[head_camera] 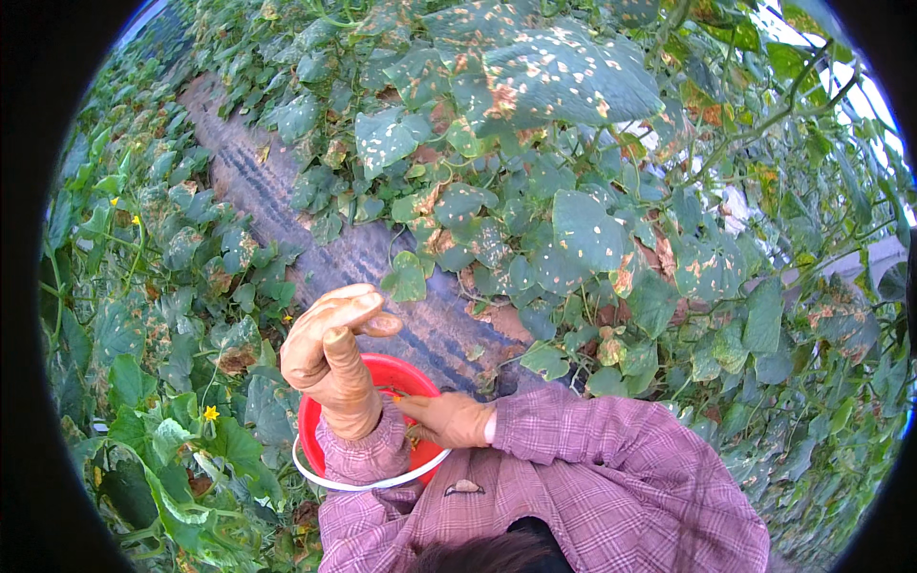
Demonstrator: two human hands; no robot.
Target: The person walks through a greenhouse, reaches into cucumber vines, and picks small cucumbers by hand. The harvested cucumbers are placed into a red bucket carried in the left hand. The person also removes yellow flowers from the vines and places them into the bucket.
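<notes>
My left hand [333, 362] wears a tan glove and is raised above a red plastic bucket [423, 372]. Its fingers bend forward, the thumb stands apart from them, and nothing shows in its grasp. Across my left forearm runs the bucket's white handle [358, 485]. My right hand [451, 421], gloved in the same tan, reaches over the right rim with its fingers inside the bucket. Small green and yellow-orange bits show by those fingertips; whether they are gripped is unclear. My left wrist and sleeve hide much of the bucket's inside.
Leafy cucumber-like vines [587, 229] with pale spots and browned edges crowd the right. More vines [208, 286] line the left, with a yellow flower [210, 413] near the bucket. Between them runs a soil-dusted strip of dark ground sheet [358, 258]. Thick stems [781, 114] hang at upper right.
</notes>
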